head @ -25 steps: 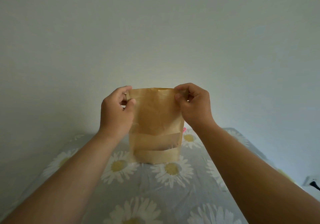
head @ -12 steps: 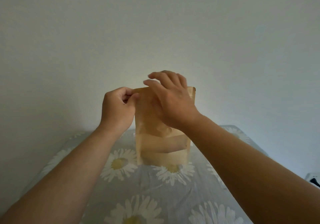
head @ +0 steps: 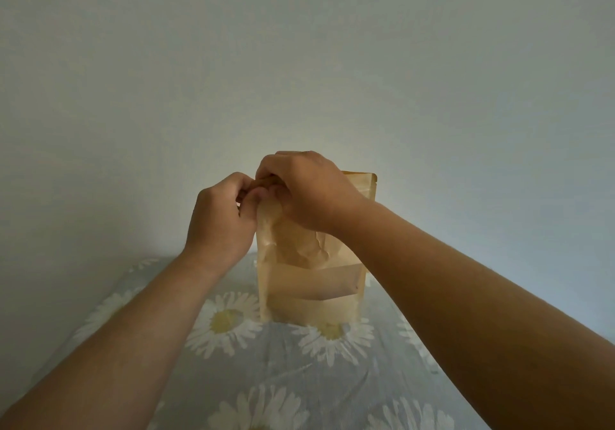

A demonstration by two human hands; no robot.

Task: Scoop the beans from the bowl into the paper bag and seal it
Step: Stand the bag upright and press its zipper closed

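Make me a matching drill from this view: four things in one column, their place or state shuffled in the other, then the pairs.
1. paper bag
2. left hand
3. right hand
4. daisy cloth

A. covers the bag's top middle
B. stands upright, creased near the top
C. lies spread under the bag
D. pinches the bag's top left corner

Pairs: 1-B, 2-D, 3-A, 4-C

My arms come into view bare from the lower corners, with no sleeve showing on either forearm. I can see no watch, band or bracelet at either wrist. My left hand (head: 221,218) and my right hand (head: 309,190) are bare too: no gloves, and no ring on the parts I can see. My fingertips are too bunched and dim to show the nails.
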